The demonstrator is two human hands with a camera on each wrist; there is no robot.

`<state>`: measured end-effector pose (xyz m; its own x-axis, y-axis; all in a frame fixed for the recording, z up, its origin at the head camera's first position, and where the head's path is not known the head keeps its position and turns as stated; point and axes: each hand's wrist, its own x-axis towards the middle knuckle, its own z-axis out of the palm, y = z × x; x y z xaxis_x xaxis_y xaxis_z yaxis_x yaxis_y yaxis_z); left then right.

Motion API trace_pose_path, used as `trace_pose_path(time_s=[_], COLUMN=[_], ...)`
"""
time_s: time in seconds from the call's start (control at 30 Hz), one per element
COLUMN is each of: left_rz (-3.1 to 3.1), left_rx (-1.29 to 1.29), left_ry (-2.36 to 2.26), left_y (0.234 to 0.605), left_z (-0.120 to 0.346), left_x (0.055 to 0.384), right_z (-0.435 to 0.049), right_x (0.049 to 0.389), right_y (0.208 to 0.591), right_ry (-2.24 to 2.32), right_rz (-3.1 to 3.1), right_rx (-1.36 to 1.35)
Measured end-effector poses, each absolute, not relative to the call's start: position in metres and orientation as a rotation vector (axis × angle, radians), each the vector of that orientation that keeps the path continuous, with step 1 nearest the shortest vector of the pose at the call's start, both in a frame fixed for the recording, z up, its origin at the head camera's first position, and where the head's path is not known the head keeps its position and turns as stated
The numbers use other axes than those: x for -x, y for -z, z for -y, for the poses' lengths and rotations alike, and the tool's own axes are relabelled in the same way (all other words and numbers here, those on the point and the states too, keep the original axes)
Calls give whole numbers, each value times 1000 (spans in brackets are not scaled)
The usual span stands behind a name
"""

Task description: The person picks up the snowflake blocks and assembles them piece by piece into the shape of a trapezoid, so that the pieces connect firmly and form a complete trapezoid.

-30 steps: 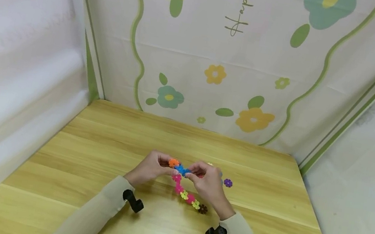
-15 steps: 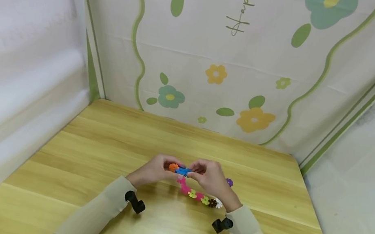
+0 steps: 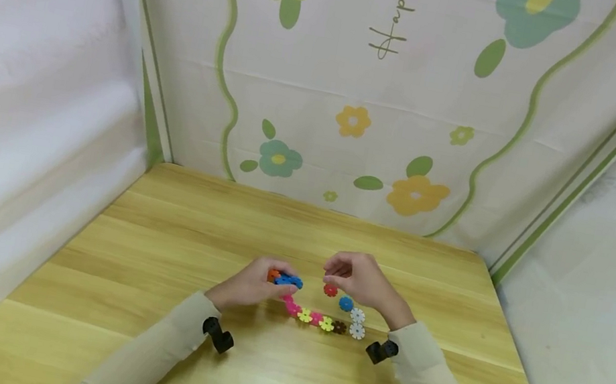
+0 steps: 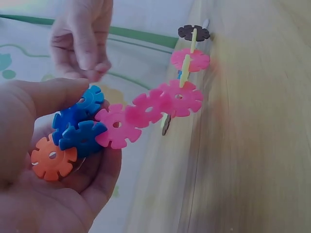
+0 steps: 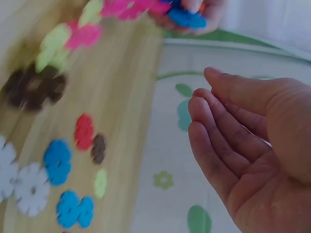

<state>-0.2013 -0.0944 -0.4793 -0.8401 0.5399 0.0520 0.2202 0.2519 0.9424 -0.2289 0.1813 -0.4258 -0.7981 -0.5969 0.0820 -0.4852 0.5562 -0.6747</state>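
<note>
My left hand [image 3: 251, 286] holds one end of a chain of interlocked snowflake discs, its thumb pressing the blue discs [image 4: 83, 136]. An orange disc [image 4: 53, 158] lies at that end, against the palm. From there the chain runs through pink discs [image 4: 148, 109] to yellow and pink ones, and a brown disc [image 5: 34, 90] ends it low over the table. My right hand [image 3: 363, 279] is apart from the chain, fingers loosely bent and holding nothing, as the right wrist view shows [image 5: 248, 131]. In the head view it hovers above a loose red disc [image 3: 331, 290].
Loose discs lie on the wooden table [image 3: 187, 219] at the right: white ones [image 5: 32, 189], a blue one [image 5: 57, 162], two touching blue ones [image 5: 75, 209], a small brown one [image 5: 98, 148] and a yellow-green one [image 5: 100, 183]. Fabric walls [image 3: 328, 73] enclose the table.
Both hands were together at the blue discs; my right hand has let go and moved right and slightly away. My left hand keeps its hold and has shifted slightly left.
</note>
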Motion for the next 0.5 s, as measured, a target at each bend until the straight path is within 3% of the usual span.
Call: trace_pose_path(time_s=[0.27, 0.5], left_rz=[-2230, -2225], left_rx=[-662, -652], left_ry=[-1618, -1637], left_y=[479, 481], left_z=[97, 96], left_x=[199, 199], right_z=[-194, -189], right_x=[242, 240], right_y=[471, 488], right_ry=[861, 824], right_rz=[-2726, -2760], right_rx=[681, 597])
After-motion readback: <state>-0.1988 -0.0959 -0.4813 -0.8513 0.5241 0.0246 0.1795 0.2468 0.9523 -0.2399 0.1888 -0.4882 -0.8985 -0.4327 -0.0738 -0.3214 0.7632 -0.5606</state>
